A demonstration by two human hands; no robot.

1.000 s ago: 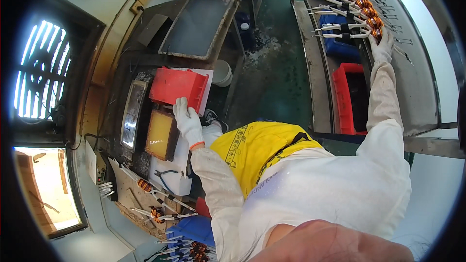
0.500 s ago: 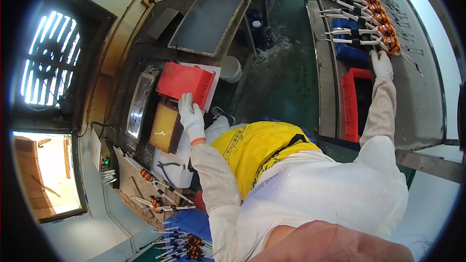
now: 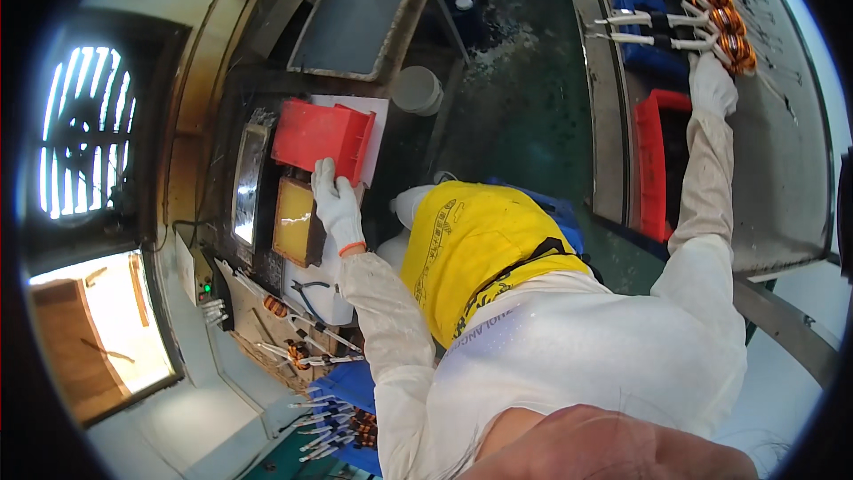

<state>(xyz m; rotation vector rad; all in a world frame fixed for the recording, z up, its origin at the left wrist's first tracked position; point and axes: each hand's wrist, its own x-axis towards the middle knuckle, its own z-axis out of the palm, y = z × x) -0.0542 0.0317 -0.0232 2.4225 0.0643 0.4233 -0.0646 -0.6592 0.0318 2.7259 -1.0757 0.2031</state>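
My left hand (image 3: 338, 209), in a white glove, is held with its fingers stretched out by the near corner of a red plastic bin (image 3: 320, 135). It is also next to a dark-framed tray (image 3: 296, 222) filled with something yellow; whether it touches either I cannot tell. Far to the right, my gloved right hand (image 3: 713, 89) is closed at the near end of a row of copper-wound ring coils (image 3: 721, 20) with white-sleeved leads. Its fingertips are on the nearest coil (image 3: 737, 52), by the leads, and partly hidden there.
Beside the yellow tray lies a metal trough (image 3: 250, 182) with a shiny surface. Pliers (image 3: 306, 300) and more coils (image 3: 296, 354) are nearer on the left bench. A large grey-topped tank (image 3: 355, 13) and a white bucket (image 3: 417, 90) stand beyond. Another red bin (image 3: 653, 164) sits below my right forearm.
The view has shifted, and I stand turned slightly. My right hand stays at the same end coil. My left hand remains by the red bin, its fingers a little more apart.
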